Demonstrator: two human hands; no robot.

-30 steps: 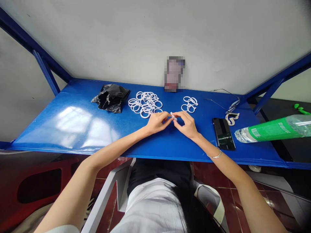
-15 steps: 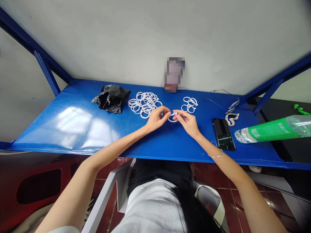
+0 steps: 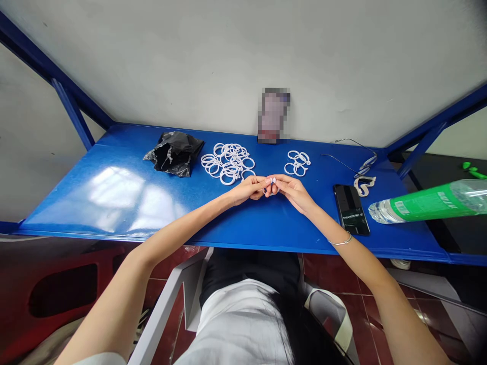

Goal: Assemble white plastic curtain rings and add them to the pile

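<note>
My left hand (image 3: 249, 188) and my right hand (image 3: 289, 189) meet fingertip to fingertip just above the blue table (image 3: 114, 192). Both pinch a small white plastic ring (image 3: 272, 180), mostly hidden between the fingers. A large pile of white rings (image 3: 227, 162) lies just beyond my left hand. A smaller group of white rings (image 3: 297, 163) lies beyond my right hand.
A crumpled black plastic bag (image 3: 173, 152) sits left of the big pile. A black phone (image 3: 351, 209), a white clip (image 3: 364, 185), a thin cable (image 3: 348, 165) and a lying green-labelled bottle (image 3: 426, 203) are at the right. A blurred card (image 3: 273, 115) leans on the wall.
The ring was held open and visible between my hands half a second ago; now the fingers have closed together over it and both hands sit slightly lower.
</note>
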